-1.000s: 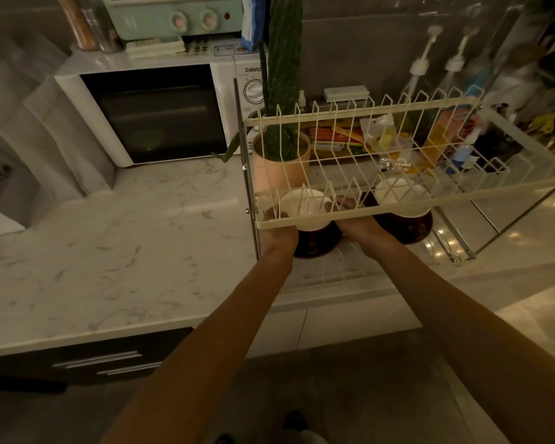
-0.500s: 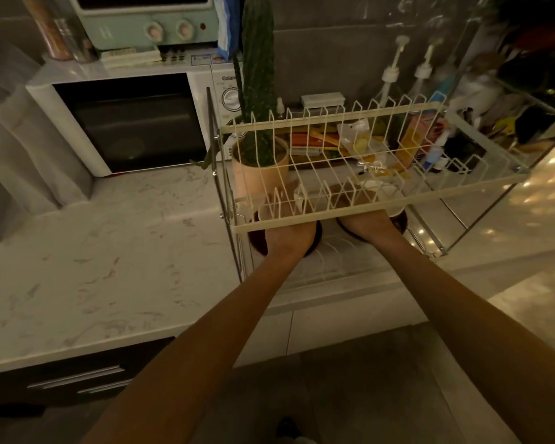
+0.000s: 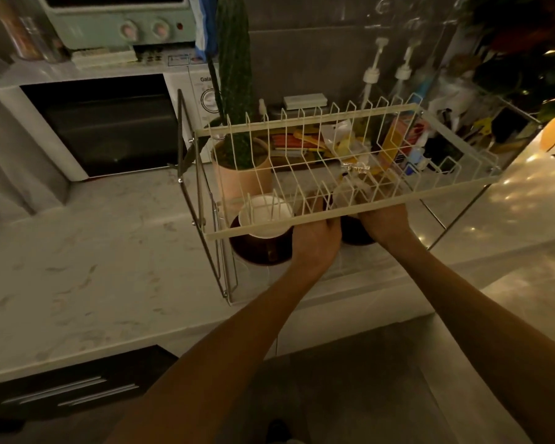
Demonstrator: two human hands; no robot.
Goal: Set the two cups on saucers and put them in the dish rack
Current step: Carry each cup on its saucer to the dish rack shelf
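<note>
A white cup (image 3: 265,219) stands on a dark saucer (image 3: 257,251) on the lower level of the dish rack (image 3: 302,224), under its cream wire upper tier. My left hand (image 3: 314,238) lies just right of that saucer, against its rim, and its fingers reach forward under the front rail, so the grip is hidden. A second dark saucer (image 3: 354,233) shows between my hands. My right hand (image 3: 385,219) is closed on its right side. The second cup is mostly hidden behind the rail and my hands.
A cactus in a pink pot (image 3: 237,184) stands behind the rack's left end. A white microwave (image 3: 109,123) sits at the back left with a green oven on top. Pump bottles (image 3: 370,78) and packets crowd the back right. The marble counter (image 3: 93,251) spreads left.
My left hand has shifted right, off the left saucer's near side, uncovering the white cup. Both saucers now sit deeper under the upper tier. The view has swung slightly.
</note>
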